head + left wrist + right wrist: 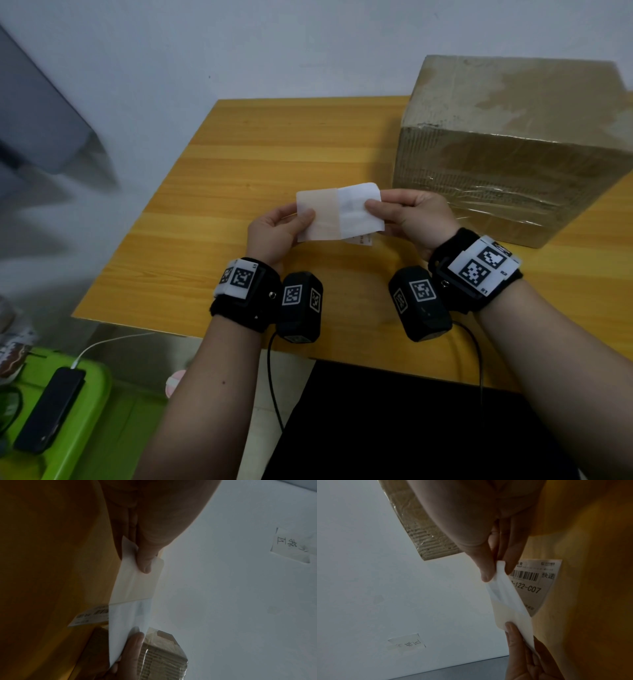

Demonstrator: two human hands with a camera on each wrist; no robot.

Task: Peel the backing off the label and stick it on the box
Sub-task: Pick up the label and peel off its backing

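A pale label sheet (339,212) is held up over the wooden table (257,154), in front of the taped cardboard box (513,144). My left hand (301,216) pinches its yellowish left part, the thumb on top (144,563). My right hand (373,207) pinches the white right part (508,601), where faint print shows through. A printed barcode piece (537,582) shows under the sheet; I cannot tell whether it hangs from the sheet or lies on the table. The box stands just right of my right hand.
A green bin (85,428) with a black phone (51,407) on a white cable sits low on the left, off the table. A grey object (41,120) is at the far left. A handwritten note (291,545) is taped to the white wall.
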